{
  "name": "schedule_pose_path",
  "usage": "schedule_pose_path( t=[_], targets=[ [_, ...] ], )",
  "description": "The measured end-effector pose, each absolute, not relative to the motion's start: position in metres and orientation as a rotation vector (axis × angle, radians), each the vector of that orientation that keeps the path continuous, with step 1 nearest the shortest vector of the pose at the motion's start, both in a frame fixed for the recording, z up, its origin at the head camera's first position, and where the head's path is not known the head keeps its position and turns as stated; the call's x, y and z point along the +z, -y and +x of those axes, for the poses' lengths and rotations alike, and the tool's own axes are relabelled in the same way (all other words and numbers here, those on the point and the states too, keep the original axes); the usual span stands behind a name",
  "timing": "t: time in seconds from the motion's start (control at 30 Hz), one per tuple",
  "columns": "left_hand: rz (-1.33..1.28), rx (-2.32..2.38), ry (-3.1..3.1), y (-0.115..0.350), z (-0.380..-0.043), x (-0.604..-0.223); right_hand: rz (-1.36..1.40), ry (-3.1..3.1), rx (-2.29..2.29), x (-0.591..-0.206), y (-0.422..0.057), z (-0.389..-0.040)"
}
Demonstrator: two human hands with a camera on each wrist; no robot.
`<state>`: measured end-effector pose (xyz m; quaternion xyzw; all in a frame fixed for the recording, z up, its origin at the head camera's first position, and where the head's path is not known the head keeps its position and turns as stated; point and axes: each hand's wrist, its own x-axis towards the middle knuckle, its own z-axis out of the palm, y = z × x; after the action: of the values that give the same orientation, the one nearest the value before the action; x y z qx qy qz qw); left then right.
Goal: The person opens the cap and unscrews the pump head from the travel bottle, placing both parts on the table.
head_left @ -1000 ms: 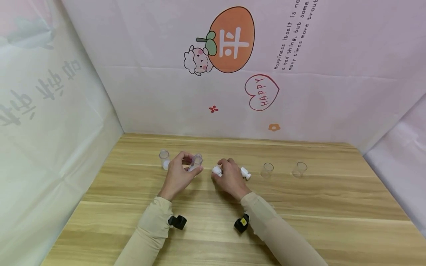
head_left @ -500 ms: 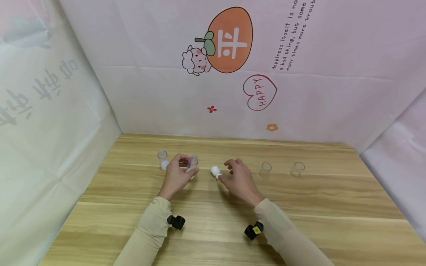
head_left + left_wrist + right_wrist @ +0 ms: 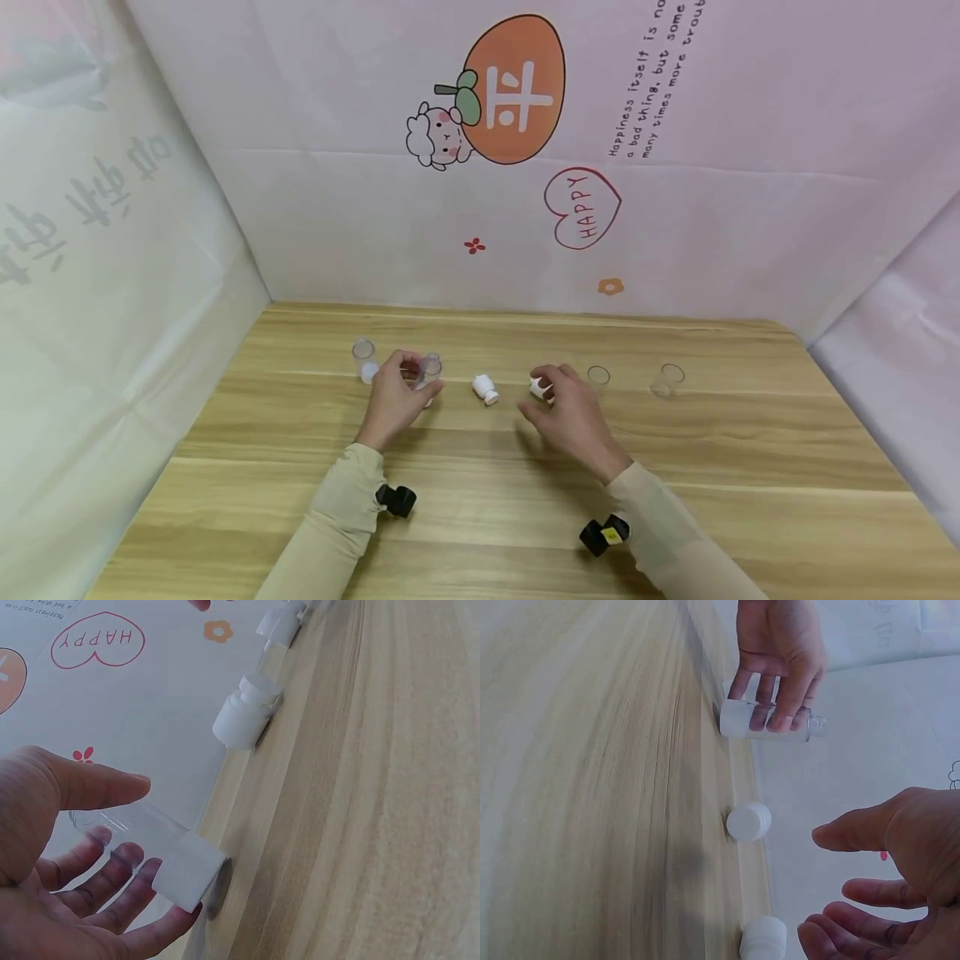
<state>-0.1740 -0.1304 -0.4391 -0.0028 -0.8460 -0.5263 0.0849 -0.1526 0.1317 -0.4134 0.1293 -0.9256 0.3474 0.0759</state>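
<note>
In the head view my left hand (image 3: 393,400) holds an upright clear cylindrical container (image 3: 429,375), thumb on the near side and fingers behind. Its lower part is white, plainly seen in the left wrist view; the base is at the tabletop. My right hand (image 3: 573,417) hovers with thumb and fingers spread around a small white bottle (image 3: 541,388), which it partly hides. A gap shows between thumb and fingers in the right wrist view; whether a fingertip touches the bottle, I cannot tell. Another white capped bottle (image 3: 485,389) lies between the hands.
Left of my left hand stands another clear container (image 3: 363,354) with a white lower part. Two clear cups (image 3: 598,377) (image 3: 667,381) stand to the right, the nearer partly behind my right hand. A printed white backdrop (image 3: 375,233) rises behind the wooden table (image 3: 465,517).
My right hand has left the middle white bottle and moved right to the other one, its fingers spreading. The left hand keeps hold of the clear container, almost in place.
</note>
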Motion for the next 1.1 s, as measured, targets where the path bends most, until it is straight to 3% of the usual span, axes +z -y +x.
schedule_pose_path(
  t=[1.1],
  targets=[
    [0.032, -1.623, 2.496, 0.13, -0.187, -0.447, 0.382, 2.751, 1.055, -0.412, -0.157, -0.148]
  ],
)
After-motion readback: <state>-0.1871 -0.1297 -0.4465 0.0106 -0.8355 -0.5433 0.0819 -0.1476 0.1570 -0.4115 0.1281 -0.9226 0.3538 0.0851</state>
